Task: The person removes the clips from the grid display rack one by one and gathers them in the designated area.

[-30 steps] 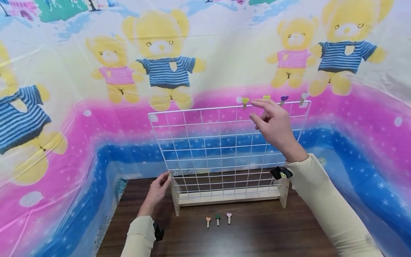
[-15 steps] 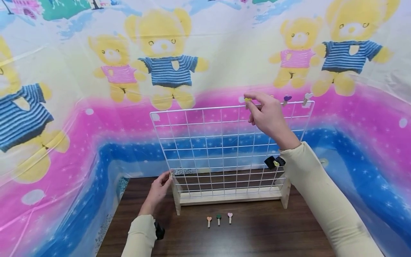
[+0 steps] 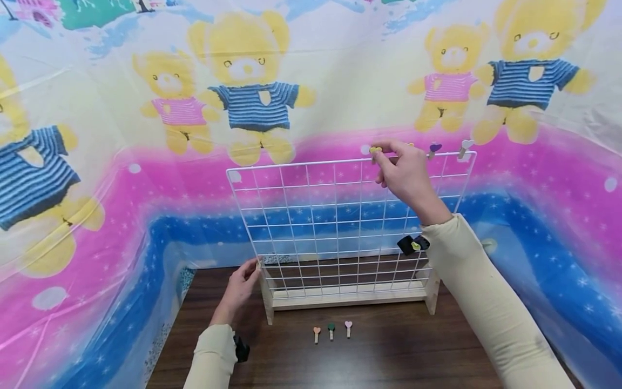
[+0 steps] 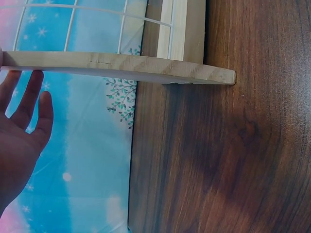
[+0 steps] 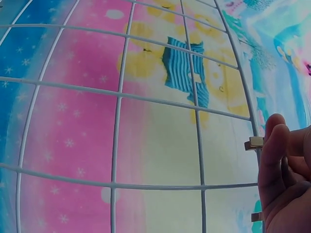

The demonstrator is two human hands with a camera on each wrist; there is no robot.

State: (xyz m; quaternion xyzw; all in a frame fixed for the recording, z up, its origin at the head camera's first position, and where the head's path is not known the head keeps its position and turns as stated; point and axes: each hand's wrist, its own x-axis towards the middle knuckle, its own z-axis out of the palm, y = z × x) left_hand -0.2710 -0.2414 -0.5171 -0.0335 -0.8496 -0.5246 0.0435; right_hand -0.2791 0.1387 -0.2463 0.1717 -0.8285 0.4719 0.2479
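The right hand (image 3: 404,172) pinches one yellow heart clip (image 3: 376,151) at the top bar of one white grid (image 3: 336,222), three other clips (image 3: 434,147) sitting to its right, three loose clips (image 3: 331,328) lying on the bench (image 3: 384,354), while the left hand (image 3: 238,286) touches one wooden upright (image 3: 266,302), whether gripping cannot be told.

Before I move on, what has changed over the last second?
The right hand, not holding anything a second ago beside the leftmost yellow heart clip, has shifted left and now pinches that clip at the grid's top bar. The left hand stays at the wooden post; the three clips lie as before on the table.
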